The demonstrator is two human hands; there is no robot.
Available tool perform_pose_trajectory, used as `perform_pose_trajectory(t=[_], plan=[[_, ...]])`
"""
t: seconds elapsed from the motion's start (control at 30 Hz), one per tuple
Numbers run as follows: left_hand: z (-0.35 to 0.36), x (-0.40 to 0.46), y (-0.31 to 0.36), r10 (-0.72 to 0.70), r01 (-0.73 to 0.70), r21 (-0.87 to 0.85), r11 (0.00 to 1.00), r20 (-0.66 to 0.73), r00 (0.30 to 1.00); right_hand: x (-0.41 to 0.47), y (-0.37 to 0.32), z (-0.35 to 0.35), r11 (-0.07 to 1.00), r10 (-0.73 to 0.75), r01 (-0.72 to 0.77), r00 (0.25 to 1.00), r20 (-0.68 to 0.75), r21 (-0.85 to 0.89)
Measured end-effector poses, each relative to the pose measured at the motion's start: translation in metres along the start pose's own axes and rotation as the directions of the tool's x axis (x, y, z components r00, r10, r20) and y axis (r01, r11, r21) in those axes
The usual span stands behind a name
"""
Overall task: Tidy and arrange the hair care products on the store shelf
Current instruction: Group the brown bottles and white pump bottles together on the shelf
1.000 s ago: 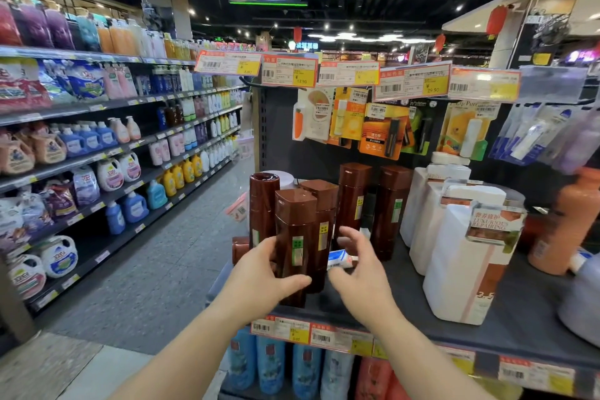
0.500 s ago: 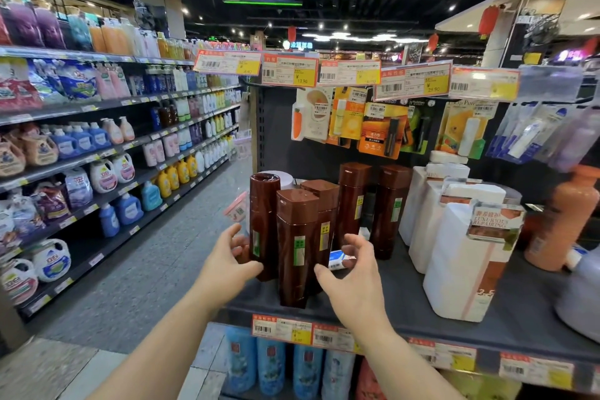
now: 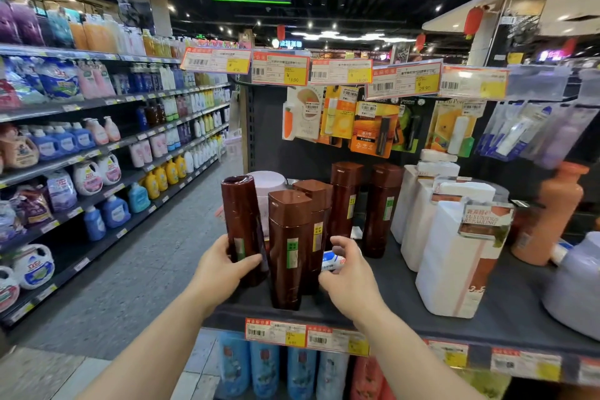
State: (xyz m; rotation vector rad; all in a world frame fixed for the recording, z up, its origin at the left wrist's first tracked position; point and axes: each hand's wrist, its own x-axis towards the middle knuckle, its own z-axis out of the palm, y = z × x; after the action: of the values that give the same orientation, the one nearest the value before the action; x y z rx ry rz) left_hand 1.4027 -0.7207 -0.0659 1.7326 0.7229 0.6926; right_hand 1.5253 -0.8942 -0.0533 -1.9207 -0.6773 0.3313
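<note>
We stand at the dark grey metal store shelf [image 3: 402, 295], whose front edge carries red and yellow price labels, and we judge that we are in the middle of straightening the cluster of tall brown plastic hair care bottles at its left end. To the right of that cluster stand the large white rectangular jugs [image 3: 454, 256], upright and in a row running back from the edge. Five brown bottles show: two at the back, two square-capped ones one behind the other near the front, and the round-capped brown bottle [image 3: 242, 224] at the far left, which leans slightly. Our left hand [image 3: 224, 269] grips this leaning bottle low on its body, the fingers wrapped behind it and the thumb across its front. Our right hand [image 3: 349, 276] hovers just right of the front square-capped brown bottle [image 3: 287, 250], its fingers loosely curved and holding nothing, apart from the bottle as far as we can tell. Behind that hand lies a small white and blue tube [image 3: 331, 261], flat on the shelf. Next, we judge, the leaning bottle needs setting upright in line with its neighbours, with the free hand steadying the front bottle so nothing tips.
</note>
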Motion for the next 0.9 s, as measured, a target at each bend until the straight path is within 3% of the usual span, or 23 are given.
perform_pose_trajectory(t=[0.17, 0.27, 0.37, 0.53, 0.7, 0.8, 0.9], plan=[[-0.028, -0.006, 0.010, 0.014, -0.021, -0.130, 0.991, -0.057, 0.998, -0.010, 0.006, -0.001, 0.994, 0.006, 0.006, 0.995, -0.103, 0.111], [-0.059, -0.025, 0.018, 0.089, -0.067, -0.234, 0.970, 0.083, 0.993, -0.019, 0.010, -0.001, 0.983, -0.023, 0.057, 0.981, -0.193, 0.172], [-0.070, -0.045, 0.027, 0.183, -0.136, -0.237, 0.962, 0.187, 0.965, -0.027, 0.007, -0.001, 0.966, -0.076, 0.121, 0.978, -0.196, 0.227], [-0.037, -0.066, 0.045, 0.246, -0.167, -0.233, 0.958, 0.369, 0.896, -0.042, 0.002, -0.008, 0.943, -0.180, 0.194, 0.981, -0.076, 0.269], [-0.001, -0.078, 0.056, 0.210, -0.162, -0.153, 0.975, 0.382, 0.900, -0.056, 0.007, -0.032, 0.903, -0.295, 0.223, 0.943, 0.153, 0.368], [0.015, -0.084, 0.060, 0.186, -0.155, -0.115, 0.981, 0.349, 0.919, -0.066, 0.013, -0.041, 0.925, -0.353, 0.277, 0.879, 0.321, 0.260], [0.031, -0.089, 0.066, 0.179, -0.162, -0.079, 0.984, 0.320, 0.930, -0.074, 0.007, -0.043, 0.942, -0.335, 0.313, 0.910, 0.244, 0.123]])
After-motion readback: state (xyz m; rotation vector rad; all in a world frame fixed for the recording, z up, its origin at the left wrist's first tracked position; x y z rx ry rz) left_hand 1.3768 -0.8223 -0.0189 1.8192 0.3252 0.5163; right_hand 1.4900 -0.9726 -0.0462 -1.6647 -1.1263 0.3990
